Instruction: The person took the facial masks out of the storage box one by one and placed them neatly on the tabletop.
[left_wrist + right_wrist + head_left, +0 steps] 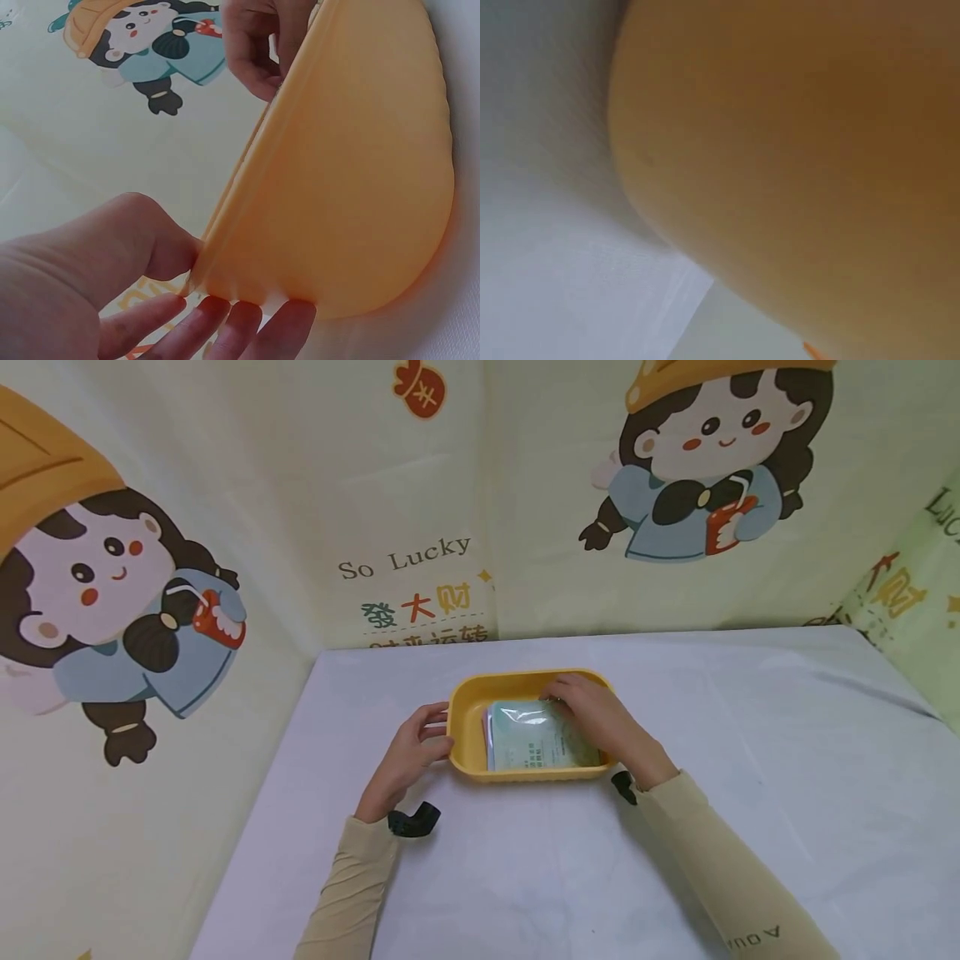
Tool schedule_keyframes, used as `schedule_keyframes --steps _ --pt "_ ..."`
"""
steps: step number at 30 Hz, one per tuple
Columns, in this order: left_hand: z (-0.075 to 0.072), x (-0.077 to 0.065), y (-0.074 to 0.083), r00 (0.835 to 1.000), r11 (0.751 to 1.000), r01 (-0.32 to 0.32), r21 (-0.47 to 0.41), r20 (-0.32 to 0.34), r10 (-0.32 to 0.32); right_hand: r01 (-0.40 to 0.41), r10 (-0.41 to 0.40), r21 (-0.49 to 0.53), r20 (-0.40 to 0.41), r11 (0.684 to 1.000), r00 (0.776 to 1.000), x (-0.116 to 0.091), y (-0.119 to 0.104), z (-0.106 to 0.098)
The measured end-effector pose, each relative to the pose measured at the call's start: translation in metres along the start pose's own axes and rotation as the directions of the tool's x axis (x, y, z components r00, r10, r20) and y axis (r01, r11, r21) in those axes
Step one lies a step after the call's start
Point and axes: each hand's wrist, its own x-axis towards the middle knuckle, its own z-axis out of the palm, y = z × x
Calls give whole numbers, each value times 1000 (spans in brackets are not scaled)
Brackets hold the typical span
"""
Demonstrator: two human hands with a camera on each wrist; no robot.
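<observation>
A yellow plastic basket (468, 760) stands on the table, holding a small stack of flat packets. On top lies a glossy pale green sachet (525, 735) with printed characters; pinkish and whitish edges show beneath its left side. My right hand (600, 714) reaches over the basket's right end, fingers curled at the sachet's upper edge. Most of those fingertips are hidden. My left hand (412, 752) is at the basket's left end, its thumb at the rim and its extended fingers (289, 322) touching the outside wall. In the right wrist view, the basket's outer wall (780, 165) covers most of the picture.
A white cloth (525, 868) covers the table. Behind it and at the sides hangs a cream curtain (555, 585) with cartoon figures and lettering. A black curved piece (415, 820) sits at my left wrist, and another (624, 787) at my right.
</observation>
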Motion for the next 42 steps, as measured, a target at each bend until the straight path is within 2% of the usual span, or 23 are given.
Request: schedule_keyframes --steps 8,21,28,35,42 --pt "-1 2 -3 999 1000 -29 -7 14 29 -18 14 54 70 998 997 6 4 -5" --pt "-1 3 -3 1000 1000 -9 10 -5 9 -76 52 147 161 986 986 15 11 -7" --pt "-3 6 -4 1000 1000 -10 2 2 10 -39 11 184 149 982 989 16 14 -7" --pt "-3 7 -4 1000 1000 -12 -3 4 12 -37 1 246 143 968 990 13 15 -16" --pt "-4 7 -5 999 999 -24 -24 27 24 -11 -20 266 113 964 993 11 15 -27"
